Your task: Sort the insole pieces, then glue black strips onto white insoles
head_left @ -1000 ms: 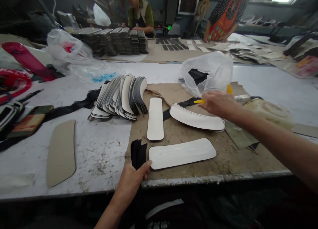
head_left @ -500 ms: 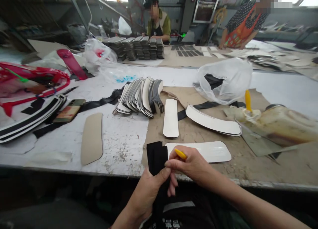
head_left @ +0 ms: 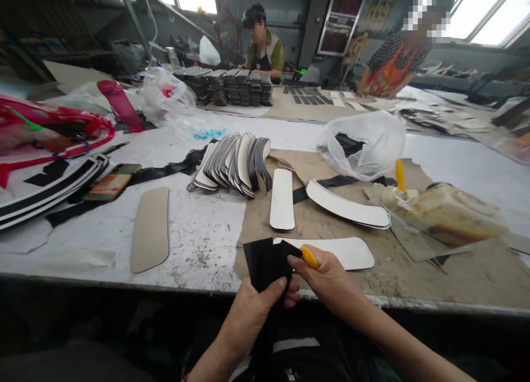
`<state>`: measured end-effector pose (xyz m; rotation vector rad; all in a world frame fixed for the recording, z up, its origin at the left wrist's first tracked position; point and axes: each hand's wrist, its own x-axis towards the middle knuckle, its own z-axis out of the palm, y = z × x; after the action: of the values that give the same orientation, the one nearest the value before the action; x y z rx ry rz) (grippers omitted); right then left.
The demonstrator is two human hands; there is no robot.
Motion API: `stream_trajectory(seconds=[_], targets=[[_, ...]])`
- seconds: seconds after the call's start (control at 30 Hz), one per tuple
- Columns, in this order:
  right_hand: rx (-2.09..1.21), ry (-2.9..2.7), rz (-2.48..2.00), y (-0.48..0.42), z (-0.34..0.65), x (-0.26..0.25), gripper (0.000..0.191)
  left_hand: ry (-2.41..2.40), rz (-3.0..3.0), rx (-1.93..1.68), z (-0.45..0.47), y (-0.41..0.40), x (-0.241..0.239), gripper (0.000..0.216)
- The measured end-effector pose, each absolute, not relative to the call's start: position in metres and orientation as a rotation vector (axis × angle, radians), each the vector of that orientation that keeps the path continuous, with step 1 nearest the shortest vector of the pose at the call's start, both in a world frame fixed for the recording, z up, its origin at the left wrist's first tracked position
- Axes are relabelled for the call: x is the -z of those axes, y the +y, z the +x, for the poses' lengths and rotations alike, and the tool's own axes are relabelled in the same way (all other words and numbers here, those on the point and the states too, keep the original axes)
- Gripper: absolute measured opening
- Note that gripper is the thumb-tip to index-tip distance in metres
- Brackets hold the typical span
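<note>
My left hand (head_left: 252,310) is closed around several black fabric strips (head_left: 265,263), its thumb pressed across them in front of my body. Between the thumb and fingers of my right hand (head_left: 321,269), the upper corner of one strip is pinched and pulled out to the right. That hand also has a tool with a yellow handle (head_left: 309,257) tucked in it; its working end is hidden. Just behind the hands, partly covered, lies a white rounded panel (head_left: 343,253). A second white panel (head_left: 282,197) stands lengthwise beyond it, beside curved white pieces (head_left: 345,205).
A fanned pile of curved pieces (head_left: 234,164) lies mid-table. A beige panel (head_left: 149,230) and a phone (head_left: 112,181) are to the left. At right are a tilted glue container (head_left: 455,211) with a yellow handle and a plastic bag (head_left: 364,144). Two people work across the table.
My right hand has drawn one strip's corner out to the right, fanning it from the bundle. My left hand keeps its hold. The view has shifted slightly.
</note>
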<state>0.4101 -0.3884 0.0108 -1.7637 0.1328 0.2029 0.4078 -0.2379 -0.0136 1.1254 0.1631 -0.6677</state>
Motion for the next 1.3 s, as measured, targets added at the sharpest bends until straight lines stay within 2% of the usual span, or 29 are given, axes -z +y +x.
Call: stream_trajectory(seconds=[0.13,0.33,0.5,0.57,0.7,0.9,1.07,1.3], targets=[[0.037,0.214,-1.921,-0.395,0.407,-0.016,0.036,0.184,1.186,0.586,0.4,-0.243,0.023,0.037],[0.041,0.461,-1.788,-0.403,0.386,-0.007,0.043,0.078,1.207,0.652,0.369,-0.269,0.036,0.041],[0.165,0.505,-1.966,-0.457,0.383,-0.015,0.04,0.0,1.175,0.764,0.355,-0.265,0.042,0.044],[0.06,0.375,-2.128,-0.48,0.389,-0.025,0.039,0.161,1.239,0.681,0.363,-0.253,0.042,0.039],[-0.41,-0.039,-2.385,-0.499,0.413,-0.041,0.036,0.379,1.39,0.46,0.4,-0.236,0.042,0.038],[-0.899,-0.341,-2.45,-0.46,0.474,-0.034,0.031,0.325,1.418,0.606,0.448,-0.24,0.045,0.051],[-1.002,-0.409,-2.48,-0.436,0.509,-0.007,0.023,0.262,1.483,0.759,0.467,-0.244,0.039,0.03],[-1.01,-0.496,-2.637,-0.431,0.515,0.012,0.027,0.291,1.54,0.813,0.474,-0.247,0.04,0.025]])
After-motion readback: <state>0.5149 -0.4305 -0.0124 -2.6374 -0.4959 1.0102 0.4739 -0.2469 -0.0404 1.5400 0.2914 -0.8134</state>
